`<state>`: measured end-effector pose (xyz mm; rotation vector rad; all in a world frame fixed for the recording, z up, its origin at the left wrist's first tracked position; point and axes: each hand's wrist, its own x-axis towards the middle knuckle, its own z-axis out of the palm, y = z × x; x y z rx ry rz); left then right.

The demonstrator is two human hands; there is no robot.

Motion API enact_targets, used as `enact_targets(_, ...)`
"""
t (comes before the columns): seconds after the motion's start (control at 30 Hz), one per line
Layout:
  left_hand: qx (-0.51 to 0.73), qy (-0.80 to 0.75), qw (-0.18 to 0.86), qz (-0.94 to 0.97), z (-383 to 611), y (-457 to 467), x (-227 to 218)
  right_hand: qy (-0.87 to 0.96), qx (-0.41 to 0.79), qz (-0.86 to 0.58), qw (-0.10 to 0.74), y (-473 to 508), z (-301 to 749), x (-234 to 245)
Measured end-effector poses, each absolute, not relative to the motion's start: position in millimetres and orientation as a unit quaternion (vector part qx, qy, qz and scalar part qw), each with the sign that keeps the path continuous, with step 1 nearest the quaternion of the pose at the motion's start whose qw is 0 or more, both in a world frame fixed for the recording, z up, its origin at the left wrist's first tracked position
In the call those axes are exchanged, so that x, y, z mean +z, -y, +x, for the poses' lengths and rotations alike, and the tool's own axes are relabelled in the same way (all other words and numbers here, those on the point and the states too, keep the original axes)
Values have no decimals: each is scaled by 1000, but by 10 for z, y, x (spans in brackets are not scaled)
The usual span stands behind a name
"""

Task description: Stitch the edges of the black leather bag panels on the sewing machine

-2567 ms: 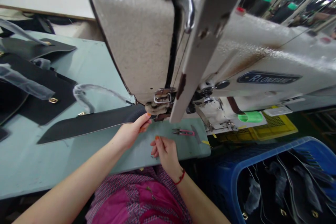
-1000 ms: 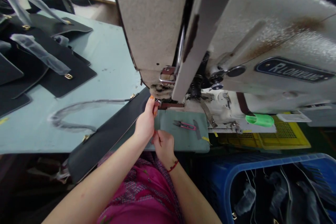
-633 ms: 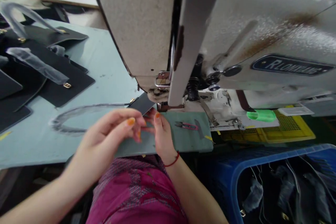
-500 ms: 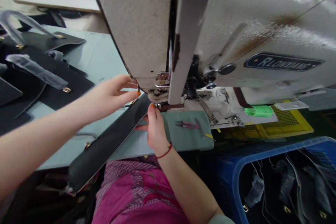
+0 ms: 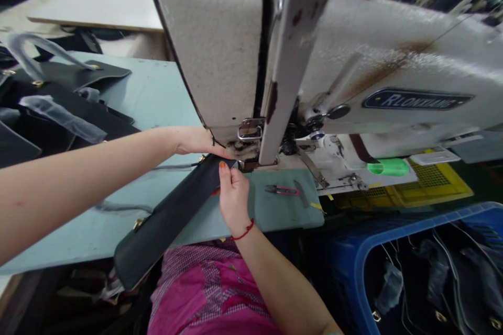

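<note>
Grey-white sewing machine (image 5: 353,57) dominates the pale green desk (image 5: 149,94). Black panels (image 5: 58,115) lie stacked at far left; a blue crate (image 5: 353,251) stands below right. Black strip (image 5: 173,214) runs under the presser foot, pinched by the right hand (image 5: 232,196). Left hand (image 5: 196,141) rests beside the needle, grip unclear.

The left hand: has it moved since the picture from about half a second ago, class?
Yes. The left hand has gone further right, in under the sewing machine head, beside the black panel; before, it was short of the machine's lower edge.
</note>
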<state>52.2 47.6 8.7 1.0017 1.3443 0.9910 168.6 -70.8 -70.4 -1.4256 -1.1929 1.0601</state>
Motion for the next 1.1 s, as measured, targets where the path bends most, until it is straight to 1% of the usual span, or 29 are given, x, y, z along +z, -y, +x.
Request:
enact_targets(0.1, 291, -517, 648, 479, 582, -368, 74, 520, 401, -572, 492, 726, 1782, -615)
enact_targets(0.17, 254, -476, 676, 502, 609, -288, 44, 540, 402, -558, 486, 729, 1886, -563)
enact_targets(0.3, 283, -471, 664, 507, 618, -118, -62, 571, 450, -532, 434, 692, 2129, -493)
enact_targets(0.43, 316, -497, 639, 495, 639, 28, -125, 592, 485, -517, 383, 628, 2300, -416)
enact_targets(0.53, 324, -510, 634, 482, 681, 84, -121, 594, 509, -507, 361, 584, 2366, -352)
enact_targets(0.73, 345, -473, 634, 506, 657, 30, -186, 598, 538, -493, 331, 573, 2472, -296)
enact_targets(0.8, 368, -483, 603, 517, 551, 39, -300, 601, 539, -494, 323, 619, 2513, -287)
enact_targets(0.83, 385, -500, 571, 525, 478, 73, -379, 603, 538, -495, 319, 658, 2535, -283)
enact_targets(0.9, 416, -538, 481, 553, 314, 216, -570, 604, 544, -496, 305, 770, 2589, -274)
enact_targets(0.97, 408, -549, 402, 608, 181, 445, -781, 603, 561, -496, 274, 927, 2666, -260)
enact_targets(1.03, 370, -526, 376, 667, 142, 698, -972, 615, 581, -485, 222, 1104, 2786, -223)
enact_targets(1.1, 356, -502, 395, 682, 227, 907, -1093, 632, 595, -462, 182, 1256, 2982, -133)
